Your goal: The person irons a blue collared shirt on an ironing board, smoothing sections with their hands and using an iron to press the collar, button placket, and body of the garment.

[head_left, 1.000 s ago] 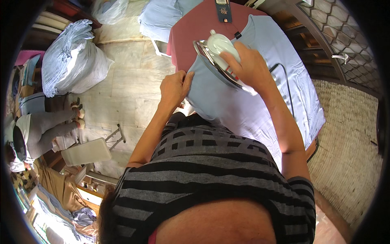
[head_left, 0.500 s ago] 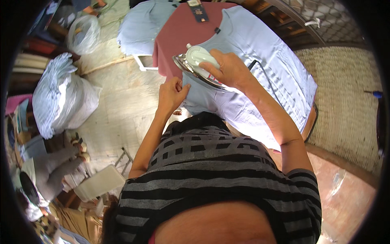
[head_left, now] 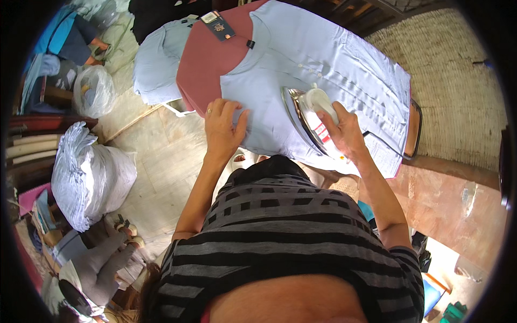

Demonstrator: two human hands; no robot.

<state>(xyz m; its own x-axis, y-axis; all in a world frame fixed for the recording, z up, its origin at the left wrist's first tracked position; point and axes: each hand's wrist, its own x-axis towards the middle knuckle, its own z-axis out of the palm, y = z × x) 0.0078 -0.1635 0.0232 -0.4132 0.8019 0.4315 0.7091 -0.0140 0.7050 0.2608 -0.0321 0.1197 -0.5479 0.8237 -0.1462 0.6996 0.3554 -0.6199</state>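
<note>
Right hand [head_left: 346, 133]: grips white-and-chrome iron [head_left: 314, 114], apparently to guide it.
Left hand [head_left: 222, 130]: fingers loosely parted, apparently steadying pale-blue buttoned garment [head_left: 293, 62].

At the left of the frame, a bulging white plastic sack [head_left: 116, 180] with pale blue cloth [head_left: 72, 177] against its side stands on a pale tiled floor [head_left: 167, 142]. Above it is a clear plastic bag [head_left: 96, 92], near a person in dark blue [head_left: 81, 40]. Another person in grey leggings [head_left: 99, 269] occupies the lower left. A straw-coloured woven mat [head_left: 447, 97] covers the upper right; a crumpled green item [head_left: 454, 312] lies lower right.
</note>
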